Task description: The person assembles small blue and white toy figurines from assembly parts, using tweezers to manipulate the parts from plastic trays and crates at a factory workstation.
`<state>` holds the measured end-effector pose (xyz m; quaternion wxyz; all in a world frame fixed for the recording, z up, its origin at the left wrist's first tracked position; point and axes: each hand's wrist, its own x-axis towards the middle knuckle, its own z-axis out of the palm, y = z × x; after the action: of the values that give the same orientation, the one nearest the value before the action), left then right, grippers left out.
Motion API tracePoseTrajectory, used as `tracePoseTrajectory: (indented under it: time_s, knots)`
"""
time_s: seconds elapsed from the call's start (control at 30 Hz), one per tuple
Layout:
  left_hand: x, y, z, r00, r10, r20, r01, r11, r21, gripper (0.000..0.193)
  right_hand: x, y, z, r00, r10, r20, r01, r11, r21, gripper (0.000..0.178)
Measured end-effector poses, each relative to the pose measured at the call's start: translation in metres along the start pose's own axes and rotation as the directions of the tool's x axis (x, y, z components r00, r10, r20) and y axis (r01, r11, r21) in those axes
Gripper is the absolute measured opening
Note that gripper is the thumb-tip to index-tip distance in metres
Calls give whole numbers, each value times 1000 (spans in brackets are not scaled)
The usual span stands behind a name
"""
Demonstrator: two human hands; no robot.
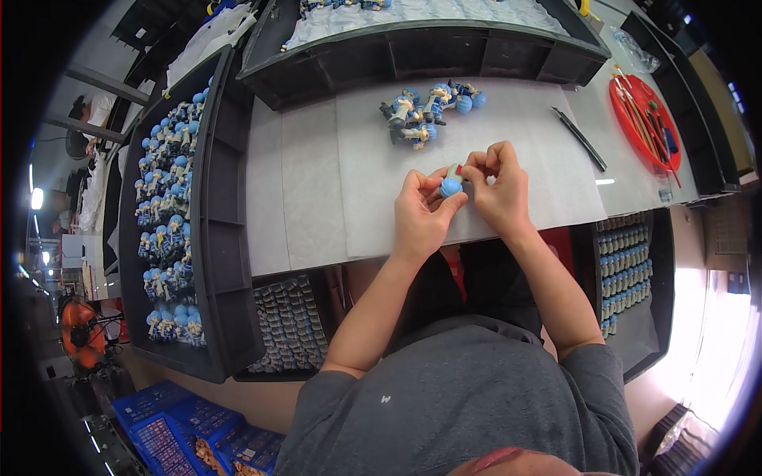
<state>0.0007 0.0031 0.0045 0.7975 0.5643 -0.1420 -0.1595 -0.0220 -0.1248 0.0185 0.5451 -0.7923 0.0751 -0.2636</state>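
Over the white-covered tabletop, my left hand (425,213) is closed around a small toy figurine (451,187) with a round light-blue head, held between thumb and fingers. The figurine's pale body tilts up and away from me, with a spot of red at its right side. My right hand (502,190) is pinched against that side, its fingertips touching the figurine by the red spot. Whether the pinch holds a separate small piece is hidden by the fingers. Just beyond both hands lies a loose cluster of similar blue-headed figurines (429,111).
A black crate (444,51) spans the table's far side. Another black crate (218,222), full of figurines, stands left. At right are a black pen-like tool (583,143) and a red tray (627,111) of brushes. Trays of small parts (290,325) sit below table level.
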Motion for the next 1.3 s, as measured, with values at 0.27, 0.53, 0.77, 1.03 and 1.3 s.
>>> tracePoseTrajectory:
  time_s: [0.27, 0.53, 0.77, 1.03, 1.3]
  knots:
    - [-1, -1, -2, 1000, 13, 18, -13, 1000, 14, 33, -7, -6, 1, 998, -62, 16, 62, 998, 16, 26]
    - [-4, -6, 1, 998, 63, 16, -63, 997, 33, 31, 2, -1, -5, 999, 20, 46, -21, 1000, 8, 26]
    - [-2, -5, 2, 996, 56, 73, -63, 992, 105, 31, 8, -2, -10, 999, -8, 35, 10, 999, -38, 25]
    - [-5, -7, -1, 994, 95, 48, -95, 995, 5, 30, 31, 11, -30, 995, 97, -10, -97, 992, -78, 27]
    - [-7, 6, -4, 1000, -8, 10, 10, 985, -174, 36, 7, -33, -33, 883, -414, 220, 464, 836, -293, 39]
